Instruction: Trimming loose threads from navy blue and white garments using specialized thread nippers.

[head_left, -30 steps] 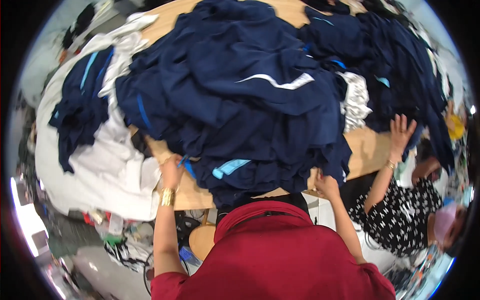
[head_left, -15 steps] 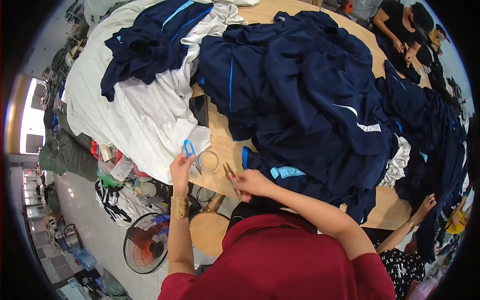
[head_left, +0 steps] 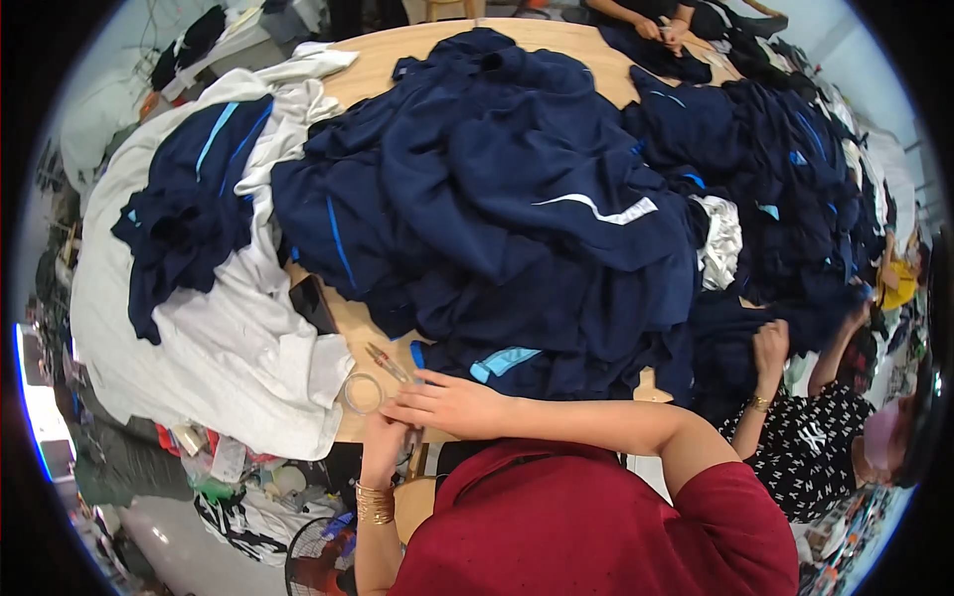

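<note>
My left hand (head_left: 381, 447) is in front of the table's near edge, its fingers curled and mostly covered by my right hand (head_left: 452, 405). What the left hand holds, if anything, is hidden. The right hand's fingers stretch leftward over the left hand's fingertips. Just beyond them, thread snips with reddish handles (head_left: 388, 362) lie on the wooden table (head_left: 370, 326). A clear ring like a tape roll (head_left: 364, 393) rests beside the snips. The blue-handled snips cannot be seen. To the right is a large heap of navy garments (head_left: 497, 199) with light-blue trim.
White cloth (head_left: 253, 363) covers the left of the table, with a navy garment (head_left: 189, 214) on top. A dark phone (head_left: 313, 305) lies near its edge. A co-worker in a patterned shirt (head_left: 805, 447) handles navy cloth at right; another person's hands (head_left: 664, 32) work at the far side.
The reddish snips have gone from my right hand onto the table. My hands have come together, right over left. The blue snips, earlier in my left hand, are out of sight. The view has shifted.
</note>
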Tool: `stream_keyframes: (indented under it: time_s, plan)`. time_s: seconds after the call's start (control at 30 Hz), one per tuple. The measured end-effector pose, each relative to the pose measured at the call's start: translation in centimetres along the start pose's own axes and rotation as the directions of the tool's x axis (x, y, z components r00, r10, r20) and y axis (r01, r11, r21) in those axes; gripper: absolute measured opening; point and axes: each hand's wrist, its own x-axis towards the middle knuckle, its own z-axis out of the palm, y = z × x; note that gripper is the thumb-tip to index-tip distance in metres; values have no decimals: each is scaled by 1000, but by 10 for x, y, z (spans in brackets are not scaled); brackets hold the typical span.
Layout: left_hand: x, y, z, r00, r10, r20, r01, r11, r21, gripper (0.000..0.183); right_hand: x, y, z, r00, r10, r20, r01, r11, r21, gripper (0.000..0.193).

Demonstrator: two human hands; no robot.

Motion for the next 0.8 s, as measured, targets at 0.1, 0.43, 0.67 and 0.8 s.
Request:
stream_keyframes:
  time_s: [0.1,0.43,0.67,0.8]
  plan:
    - [10,20,29,932,-123,342,187,969,-161,14,-37,-1,-26,975,169,143,-174,984,29,60]
    - [60,153,126,885,200,420,-275,953,126,28,-179,45,-157,414,862,-292,-633,504,588,4]
    - [108,182,243,826,341,448,-373,928,-18,26,-226,159,-183,244,672,-699,-823,525,217,29]
    - [150,167,285,889,295,351,-315,949,0,55,-197,129,-168,378,631,-677,-649,702,293,14]
